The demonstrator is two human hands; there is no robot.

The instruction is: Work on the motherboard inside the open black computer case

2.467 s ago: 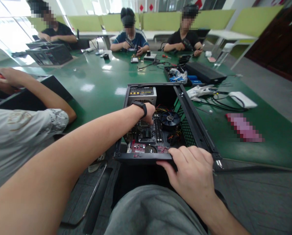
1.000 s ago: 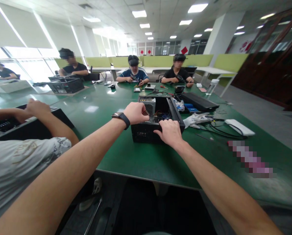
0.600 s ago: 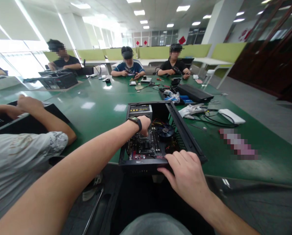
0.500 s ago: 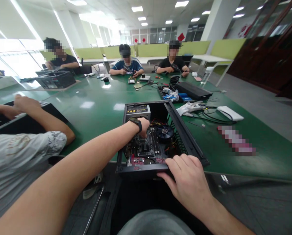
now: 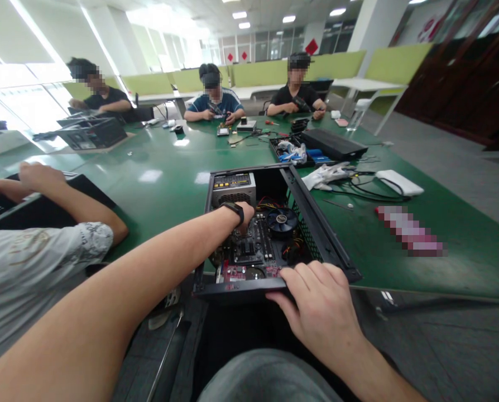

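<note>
An open black computer case [image 5: 331, 245] sits at the near edge of the green table [image 5: 166, 167], overhanging it toward my lap. Inside lie a motherboard [image 5: 255, 251], a round CPU fan [image 5: 281, 219] and a grey power supply [image 5: 233, 188]. My left hand [image 5: 245, 216], with a black watch on its wrist, reaches down into the case onto the board beside the power supply; its fingertips are hidden. My right hand [image 5: 318, 304] curls over the case's near rim and grips it.
A person in a grey shirt [image 5: 32, 268] sits close on my left with another black case [image 5: 44, 209]. White gloves [image 5: 327, 176], cables and a white box [image 5: 398, 182] lie to the right. Three people work at the far side.
A second ago the case stood farther out on the table with both hands on it. It has since come to the near edge; my left hand went down inside and my right holds the rim.
</note>
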